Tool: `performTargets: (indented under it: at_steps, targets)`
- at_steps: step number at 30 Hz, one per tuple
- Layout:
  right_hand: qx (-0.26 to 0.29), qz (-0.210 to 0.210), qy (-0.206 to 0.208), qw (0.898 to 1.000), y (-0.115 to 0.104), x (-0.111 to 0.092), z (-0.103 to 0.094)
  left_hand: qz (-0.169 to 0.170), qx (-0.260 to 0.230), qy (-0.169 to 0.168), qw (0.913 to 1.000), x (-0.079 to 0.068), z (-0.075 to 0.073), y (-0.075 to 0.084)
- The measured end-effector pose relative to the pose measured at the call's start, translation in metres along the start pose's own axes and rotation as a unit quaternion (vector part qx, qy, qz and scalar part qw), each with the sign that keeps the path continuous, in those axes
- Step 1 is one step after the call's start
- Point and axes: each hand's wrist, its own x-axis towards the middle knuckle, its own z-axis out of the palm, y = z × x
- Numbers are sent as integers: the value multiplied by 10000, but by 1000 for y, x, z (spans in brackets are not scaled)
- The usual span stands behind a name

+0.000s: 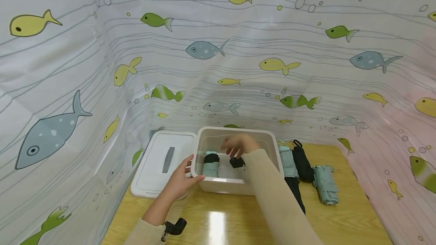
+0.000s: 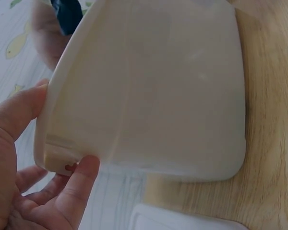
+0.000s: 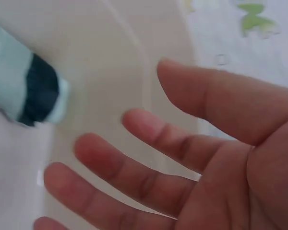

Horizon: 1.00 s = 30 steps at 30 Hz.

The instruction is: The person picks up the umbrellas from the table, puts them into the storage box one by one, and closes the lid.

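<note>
My left hand (image 1: 181, 180) grips the left front corner of a white plastic storage bin (image 1: 225, 187). In the left wrist view its thumb lies on the rim and the fingers (image 2: 77, 194) curl round below the corner. Over the inside of the bin, my right hand (image 1: 240, 144) hangs with fingers apart and nothing in them. A folded light green umbrella (image 1: 211, 167) with a dark band lies in the bin's left side. The right wrist view has that umbrella (image 3: 9, 72) beyond the fingertips, apart from them.
The bin's white lid (image 1: 150, 169), with a grey handle, lies to the left. Right of the bin lie folded umbrellas: a light green one (image 1: 288, 163), a black one (image 1: 303, 163), another light green one (image 1: 326, 186) and a black length (image 1: 295, 192). Fish-patterned sheeting (image 1: 211, 75) surrounds the wooden table.
</note>
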Motion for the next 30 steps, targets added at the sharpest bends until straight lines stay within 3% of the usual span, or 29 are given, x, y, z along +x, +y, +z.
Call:
performTargets:
  at_steps: [11,21,30]
  targets:
    - [-820,-665,270,9940,6,-46,-11,-58,29,-10,10000,-1,-1,-1]
    - [-582,-1594,799,9822,33,-75,-14,-19,6,-65,10000,0,-2,-1]
    - [-790,-2053,1554,9630,58,-104,-11,-17,-77,-61,10000,1,-1,-3]
